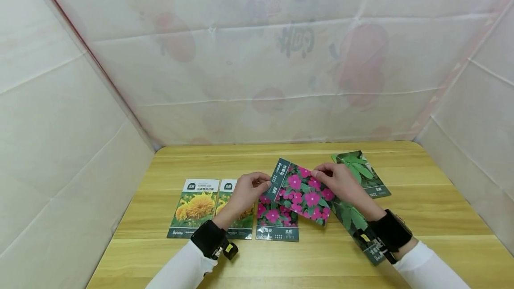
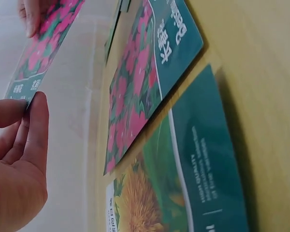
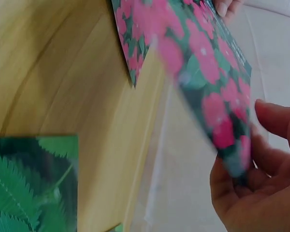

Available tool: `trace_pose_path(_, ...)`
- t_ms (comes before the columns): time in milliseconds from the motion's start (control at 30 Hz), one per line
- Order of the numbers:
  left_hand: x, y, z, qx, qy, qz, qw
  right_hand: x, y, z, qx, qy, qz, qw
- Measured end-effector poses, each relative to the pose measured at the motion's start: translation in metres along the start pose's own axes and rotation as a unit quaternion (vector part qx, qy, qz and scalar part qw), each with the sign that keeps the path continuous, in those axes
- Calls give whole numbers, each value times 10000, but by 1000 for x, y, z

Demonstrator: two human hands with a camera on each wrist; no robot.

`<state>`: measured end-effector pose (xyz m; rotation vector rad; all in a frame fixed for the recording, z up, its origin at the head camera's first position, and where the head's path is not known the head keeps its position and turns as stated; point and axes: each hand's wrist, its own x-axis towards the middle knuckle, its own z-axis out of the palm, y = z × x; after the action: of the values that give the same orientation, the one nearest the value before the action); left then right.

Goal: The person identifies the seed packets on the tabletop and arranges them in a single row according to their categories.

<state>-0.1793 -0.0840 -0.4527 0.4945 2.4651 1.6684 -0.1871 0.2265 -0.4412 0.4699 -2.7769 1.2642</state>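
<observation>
Pink-flowered and glossy, a rectangular seed packet with a dark teal label band (image 1: 302,191) is held up off the table between both hands. The left hand (image 1: 246,191) pinches its teal end between thumb and fingertips, and the right hand (image 1: 337,182) pinches the opposite end from above, so the packet is tilted, its teal end higher and farther from the person.

From the left wrist, only the fingertips (image 2: 36,116) are seen meeting the packet's (image 2: 43,53) teal corner, with the other hand's fingers at its far end; the packet is shown edge-on above the table. From the right wrist, the packet (image 3: 208,72) is blurred, and the thumb and curled fingers (image 3: 275,121) are seen closing on its lower edge.

Both wrists are wrapped in black straps over white sleeves, the forearms angled inward from the near table edge.

Directly beneath the held packet a second pink-flowered seed packet (image 1: 277,222) lies flat on the light wooden table (image 1: 160,258). To its left two yellow sunflower seed packets (image 1: 194,208) lie side by side, the nearer one partly hidden by the left wrist. Under the right forearm a green fern-leaf seed packet (image 1: 353,222) lies slanted, and another green-leaf seed packet (image 1: 367,175) rests farther back. White fabric walls (image 1: 60,124) enclose the table.
</observation>
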Motion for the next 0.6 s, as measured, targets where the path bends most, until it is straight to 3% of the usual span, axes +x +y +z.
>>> trace_pose_path(167, -4, -3, -2, -719, 128, -438, 9964, 10, 87, 15, -222, 790, 64, 9966)
trace_pose_path(300, -5, -8, -4, -1580, 337, -728, 9842, 15, 126, 19, -85, 1352, 175, 9906)
trace_pose_path(433, -7, -9, -3, -2104, 468, -921, 9721, 8, 116, 17, 233, 1540, 59, 9878)
trace_pose_path(600, -9, -9, -1, -2631, 657, -1076, 9565, -10, 36, 8, 808, 1233, 268, 9887)
